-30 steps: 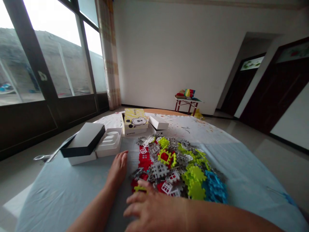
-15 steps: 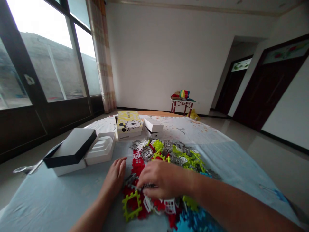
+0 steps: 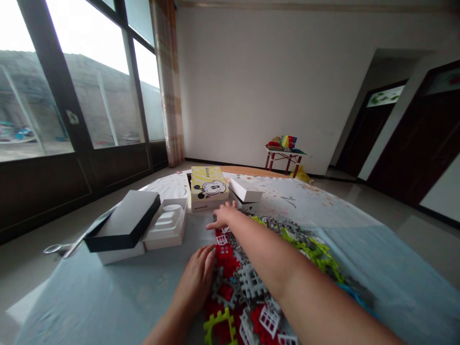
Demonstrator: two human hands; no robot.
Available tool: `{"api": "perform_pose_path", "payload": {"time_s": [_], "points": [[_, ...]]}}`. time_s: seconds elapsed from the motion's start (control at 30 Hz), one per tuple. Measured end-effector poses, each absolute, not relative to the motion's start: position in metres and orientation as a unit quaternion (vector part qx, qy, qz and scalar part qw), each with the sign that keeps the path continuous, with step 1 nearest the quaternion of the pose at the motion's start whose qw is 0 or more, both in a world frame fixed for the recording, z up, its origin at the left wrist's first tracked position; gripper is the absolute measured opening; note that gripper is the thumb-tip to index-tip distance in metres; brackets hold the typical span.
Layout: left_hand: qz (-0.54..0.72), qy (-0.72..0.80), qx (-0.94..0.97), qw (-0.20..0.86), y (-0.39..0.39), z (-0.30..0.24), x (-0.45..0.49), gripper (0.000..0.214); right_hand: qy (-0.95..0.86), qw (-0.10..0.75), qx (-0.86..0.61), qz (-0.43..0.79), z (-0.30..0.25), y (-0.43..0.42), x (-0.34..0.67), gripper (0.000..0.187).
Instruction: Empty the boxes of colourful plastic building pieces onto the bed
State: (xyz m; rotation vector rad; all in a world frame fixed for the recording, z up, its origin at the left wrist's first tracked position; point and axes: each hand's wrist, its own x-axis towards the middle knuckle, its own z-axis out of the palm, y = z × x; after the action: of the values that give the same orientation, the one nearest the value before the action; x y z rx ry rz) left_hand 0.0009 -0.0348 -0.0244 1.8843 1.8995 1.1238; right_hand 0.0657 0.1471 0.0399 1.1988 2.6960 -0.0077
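Observation:
A heap of interlocking plastic building pieces in red, grey, white, lime and blue spreads over the table. My right hand [image 3: 223,215] reaches over its far left end, fingers spread, with no piece visible in it; what lies under the palm is hidden. Along the heap's left edge rests my left hand [image 3: 199,270], fingers stretched out beside a red piece [image 3: 227,261]. Nearer to me lie a grey toothed piece [image 3: 251,282], a white window frame piece [image 3: 269,320] and a lime square frame [image 3: 220,326]. My right forearm covers part of the heap.
Beyond my right hand stand a yellow cartoon box [image 3: 208,187] and a small white box [image 3: 247,194]. On the left are a black-edged box [image 3: 125,218] and a white moulded tray [image 3: 181,218]. A small side table [image 3: 285,152] stands by the wall.
My right hand has moved from the heap's near middle to its far left end, and its fingers have spread. My left hand stays at the left edge. The view has turned left.

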Motion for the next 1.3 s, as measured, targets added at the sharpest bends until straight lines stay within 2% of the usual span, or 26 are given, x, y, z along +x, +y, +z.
{"api": "perform_pose_path", "payload": {"time_s": [0.17,0.57,0.73,0.9,1.0,1.17,1.3], "points": [[0.373,0.650,0.651,0.117,-0.034,-0.025,0.001,0.043,0.894,0.143,0.424,-0.027,0.032,0.159,0.075,0.075],[0.360,0.647,0.667,0.082,-0.032,-0.029,0.000,0.044,0.882,0.216,0.415,-0.052,0.066,0.128,0.133,0.058],[0.356,0.635,0.680,0.093,-0.034,-0.025,0.006,0.043,0.898,0.205,0.386,-0.048,0.087,0.099,0.154,0.066],[0.356,0.611,0.696,0.126,-0.036,-0.024,0.020,0.045,0.913,0.206,0.331,-0.117,0.095,0.079,0.181,0.069],[0.352,0.609,0.698,0.136,-0.036,-0.025,0.024,0.046,0.932,0.140,0.293,-0.159,0.104,0.072,0.204,0.070],[0.359,0.616,0.681,0.164,-0.038,-0.020,0.024,0.048,0.920,-0.139,0.317,-0.182,0.118,0.074,0.260,0.057],[0.383,0.613,0.672,0.158,-0.040,-0.015,0.024,0.047,0.869,-0.224,0.414,-0.155,0.092,0.083,0.318,0.055]]}}
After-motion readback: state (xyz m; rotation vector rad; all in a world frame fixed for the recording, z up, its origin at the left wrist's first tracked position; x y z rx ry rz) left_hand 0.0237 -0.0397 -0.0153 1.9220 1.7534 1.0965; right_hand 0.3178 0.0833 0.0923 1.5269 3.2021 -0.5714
